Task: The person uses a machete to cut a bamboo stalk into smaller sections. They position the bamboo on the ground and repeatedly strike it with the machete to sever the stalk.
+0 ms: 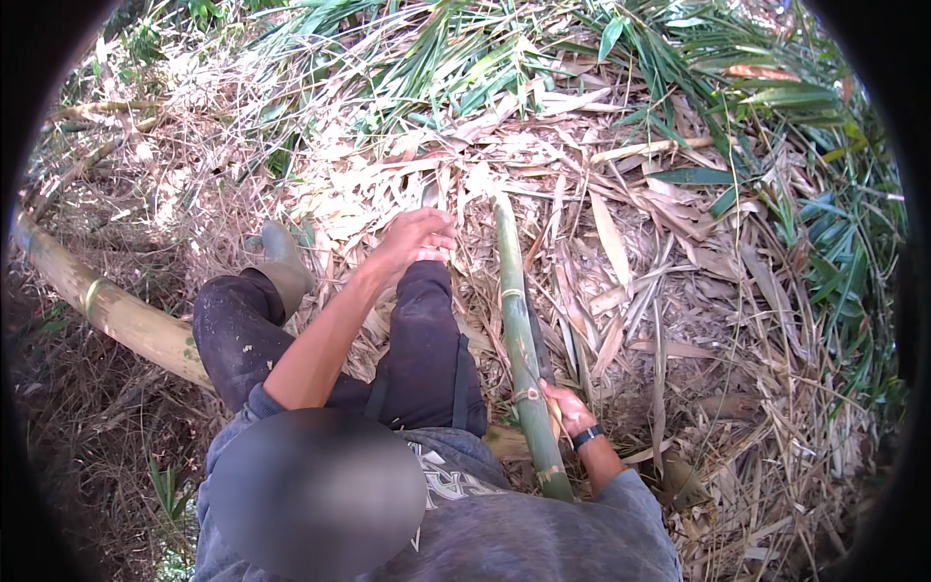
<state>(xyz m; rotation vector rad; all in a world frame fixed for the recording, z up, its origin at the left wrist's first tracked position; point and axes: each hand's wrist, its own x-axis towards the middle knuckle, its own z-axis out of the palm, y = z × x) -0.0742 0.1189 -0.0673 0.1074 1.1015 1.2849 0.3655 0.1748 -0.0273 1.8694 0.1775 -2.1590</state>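
A grey shirt [543, 533] tops dark, speckled trousers [424, 354].

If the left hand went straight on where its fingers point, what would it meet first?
Likely the upper stretch of the green bamboo pole, to the right of the left hand, though depth is unclear.

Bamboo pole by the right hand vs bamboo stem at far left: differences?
Colour: the pole is mostly green, the stem yellowish tan.
Thickness: the pole looks slimmer than the stem.
Lie: the pole runs nearly top to bottom in view; the stem slants toward the left thigh.
Hands: the right hand is beside the pole; none touches the visible stem.
Both have ringed joints.
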